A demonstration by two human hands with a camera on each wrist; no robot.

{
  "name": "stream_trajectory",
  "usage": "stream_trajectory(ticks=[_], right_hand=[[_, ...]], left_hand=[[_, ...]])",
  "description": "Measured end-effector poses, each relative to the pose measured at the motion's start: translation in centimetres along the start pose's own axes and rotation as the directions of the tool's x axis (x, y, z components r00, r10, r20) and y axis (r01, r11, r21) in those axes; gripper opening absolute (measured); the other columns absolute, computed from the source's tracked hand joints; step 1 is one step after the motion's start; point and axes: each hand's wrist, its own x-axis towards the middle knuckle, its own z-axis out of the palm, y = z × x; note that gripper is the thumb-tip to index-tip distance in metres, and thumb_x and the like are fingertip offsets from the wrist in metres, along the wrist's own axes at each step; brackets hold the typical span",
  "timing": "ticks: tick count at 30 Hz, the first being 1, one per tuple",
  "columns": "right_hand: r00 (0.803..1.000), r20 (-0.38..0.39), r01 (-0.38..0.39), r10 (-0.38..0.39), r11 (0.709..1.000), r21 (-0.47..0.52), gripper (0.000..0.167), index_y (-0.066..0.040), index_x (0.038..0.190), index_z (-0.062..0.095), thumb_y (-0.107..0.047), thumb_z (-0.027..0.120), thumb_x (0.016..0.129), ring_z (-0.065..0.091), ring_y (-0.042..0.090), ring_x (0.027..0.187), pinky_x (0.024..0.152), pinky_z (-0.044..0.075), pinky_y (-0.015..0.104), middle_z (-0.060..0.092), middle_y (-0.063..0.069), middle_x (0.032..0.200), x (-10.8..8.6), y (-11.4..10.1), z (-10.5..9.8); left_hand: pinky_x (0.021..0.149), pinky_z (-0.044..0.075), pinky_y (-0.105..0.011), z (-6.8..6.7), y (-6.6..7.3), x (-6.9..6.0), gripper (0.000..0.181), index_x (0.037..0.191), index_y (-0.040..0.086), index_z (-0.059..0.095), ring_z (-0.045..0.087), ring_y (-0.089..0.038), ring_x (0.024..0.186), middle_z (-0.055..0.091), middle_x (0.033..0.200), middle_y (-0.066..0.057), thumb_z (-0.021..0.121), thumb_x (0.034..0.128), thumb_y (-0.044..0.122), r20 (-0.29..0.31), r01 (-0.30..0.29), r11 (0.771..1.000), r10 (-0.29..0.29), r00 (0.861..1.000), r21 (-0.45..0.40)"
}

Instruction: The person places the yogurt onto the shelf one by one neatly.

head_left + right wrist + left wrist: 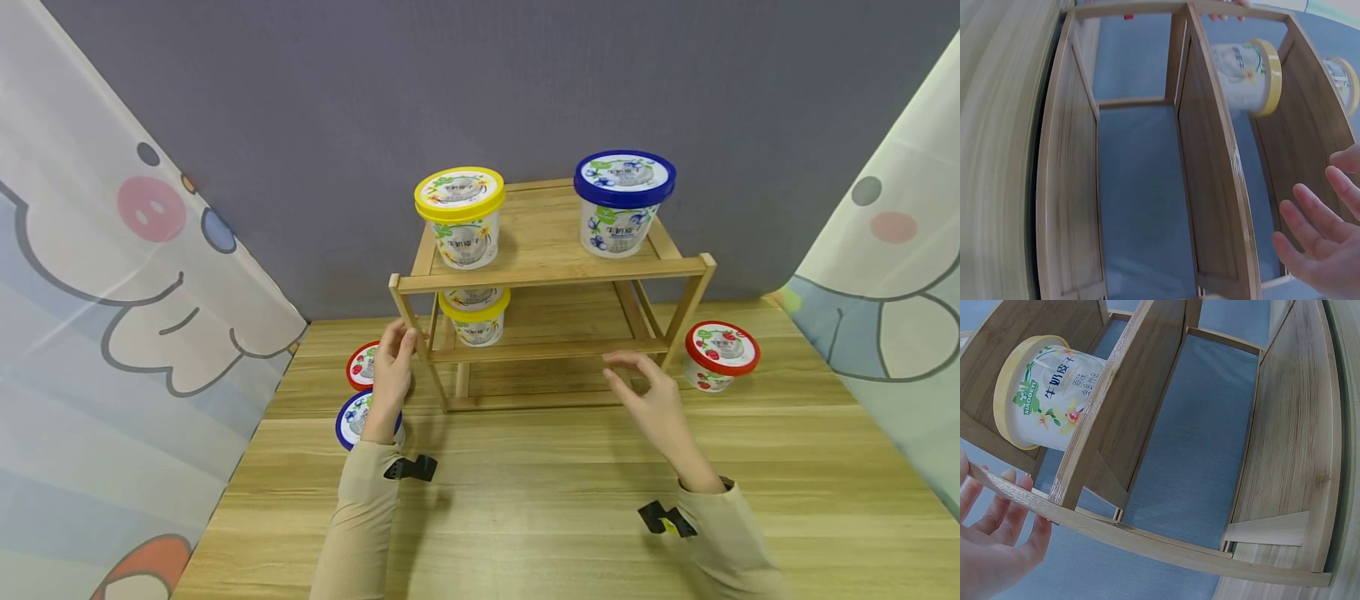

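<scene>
- The far side is closed off by a grey wall (360, 100).
- The whole foreground is taken up by a wood-grained tabletop (525, 517).
- The sides are covered by printed cartoon sheets, the left sheet (97, 417) and the right sheet (892, 292).
- A wooden rack (555, 275) with stacked shelves is set at the far middle of the tabletop.
- The rack's near left post is met by the left hand (392, 362), with fingertips seen past it; whether its grip is closed on the post or only laid against it cannot be told for certain.
- The right hand (648, 396) is held near the rack's right end, its grip wide and unfilled, thumb and fingers parted.
- On the top shelf, a blue-lidded tub (621, 221) is placed at right and a yellow-lidded tub (461, 218) at left.
- A second yellow-lidded tub (476, 315) is kept below, at the left of the middle shelf.
- A red-lidded tub (722, 354) is stood on the tabletop right of the rack.
- Left of the rack, another red-lidded tub (362, 367) and, nearer, another blue-lidded tub (354, 417) are partly hidden by the left arm.
</scene>
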Motion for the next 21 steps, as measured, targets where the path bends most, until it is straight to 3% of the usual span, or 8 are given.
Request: stream_trajectory(ticks=[2, 5, 7, 9, 11, 15, 17, 21], right_hand=[[0.999, -0.025, 0.036, -0.034, 0.998, 0.055, 0.022, -0.006, 0.104, 0.061, -0.003, 0.060, 0.082, 0.055, 0.012, 0.094, 0.070, 0.041, 0.022, 0.061, 0.005, 0.104, -0.4, 2.5, -0.4], [0.999, -0.046, 0.032, -0.029, 0.998, 0.055, 0.023, -0.005, 0.104, 0.061, 0.000, 0.060, 0.081, 0.056, 0.008, 0.091, 0.065, 0.039, 0.017, 0.062, 0.005, 0.102, -0.7, 2.9, -1.2], [0.998, -0.054, 0.015, -0.013, 0.999, 0.035, 0.023, -0.003, 0.103, 0.061, 0.000, 0.060, 0.081, 0.055, 0.006, 0.091, 0.066, 0.038, 0.012, 0.062, 0.007, 0.101, -0.8, 3.0, -1.8], [0.998, -0.062, -0.010, 0.010, 1.000, -0.001, 0.021, -0.004, 0.103, 0.062, -0.005, 0.060, 0.083, 0.054, 0.007, 0.094, 0.075, 0.038, 0.013, 0.062, 0.007, 0.100, -1.0, 2.7, -2.4], [0.998, -0.059, -0.033, 0.030, 0.998, -0.049, 0.021, -0.007, 0.104, 0.062, -0.008, 0.061, 0.083, 0.054, 0.008, 0.096, 0.081, 0.038, 0.017, 0.062, 0.007, 0.101, -1.5, 4.5, -3.1], [0.998, -0.068, -0.026, 0.019, 0.994, -0.108, 0.026, -0.015, 0.108, 0.061, -0.010, 0.063, 0.082, 0.054, 0.012, 0.101, 0.084, 0.039, 0.018, 0.061, 0.002, 0.105, -3.1, 11.7, -4.2], [0.997, -0.071, -0.047, 0.035, 0.985, -0.168, 0.029, -0.019, 0.110, 0.061, -0.012, 0.064, 0.082, 0.054, 0.012, 0.102, 0.082, 0.040, 0.015, 0.061, 0.000, 0.106, -3.8, 14.1, -4.8], [0.994, -0.093, -0.081, 0.064, 0.977, -0.195, 0.030, -0.019, 0.109, 0.061, -0.010, 0.064, 0.081, 0.055, 0.013, 0.102, 0.079, 0.040, 0.012, 0.061, 0.000, 0.106, -4.6, 16.0, -6.0]], left_hand=[[0.078, 0.041, -0.021, -0.1, -0.6, 0.2, 0.026, 0.114, -0.008, 0.046, 0.053, -0.006, 0.086, 0.055, 0.084, 0.014, 0.041, 0.0931, 0.005, -0.001, 0.004, 1.000, -0.004, 1.000, -0.010], [0.078, 0.041, -0.021, -0.3, -1.4, 0.4, 0.026, 0.115, -0.007, 0.047, 0.055, -0.016, 0.090, 0.057, 0.084, 0.012, 0.042, 0.0933, 0.007, -0.001, -0.009, 1.000, 0.008, 1.000, -0.029], [0.078, 0.041, -0.021, -0.3, -1.7, 0.4, 0.027, 0.114, -0.007, 0.047, 0.055, -0.024, 0.093, 0.059, 0.085, 0.010, 0.042, 0.0935, 0.009, 0.000, -0.031, 0.999, 0.031, 1.000, -0.034], [0.077, 0.041, -0.021, -0.3, -1.8, 0.4, 0.028, 0.114, -0.008, 0.047, 0.054, -0.029, 0.094, 0.060, 0.086, 0.005, 0.042, 0.0937, 0.010, 0.001, -0.050, 0.998, 0.050, 0.999, -0.040], [0.077, 0.041, -0.022, -0.3, -1.8, 0.4, 0.028, 0.114, -0.007, 0.047, 0.054, -0.029, 0.093, 0.060, 0.087, -0.001, 0.042, 0.0937, 0.011, -0.002, -0.056, 0.998, 0.056, 0.998, -0.042], [0.078, 0.041, -0.022, -0.3, -1.8, 0.3, 0.028, 0.114, -0.007, 0.048, 0.054, -0.028, 0.093, 0.058, 0.092, -0.019, 0.042, 0.0937, 0.012, -0.001, -0.051, 0.998, 0.051, 0.999, -0.043], [0.078, 0.041, -0.023, -0.2, -1.8, 0.3, 0.029, 0.115, -0.007, 0.047, 0.053, -0.029, 0.093, 0.055, 0.095, -0.026, 0.043, 0.0937, 0.012, 0.003, -0.050, 0.998, 0.050, 0.999, -0.047], [0.078, 0.042, -0.023, -0.2, -1.7, 0.4, 0.031, 0.116, -0.008, 0.047, 0.054, -0.030, 0.093, 0.053, 0.096, -0.030, 0.043, 0.0937, 0.012, 0.007, -0.050, 0.997, 0.051, 0.999, -0.051]])
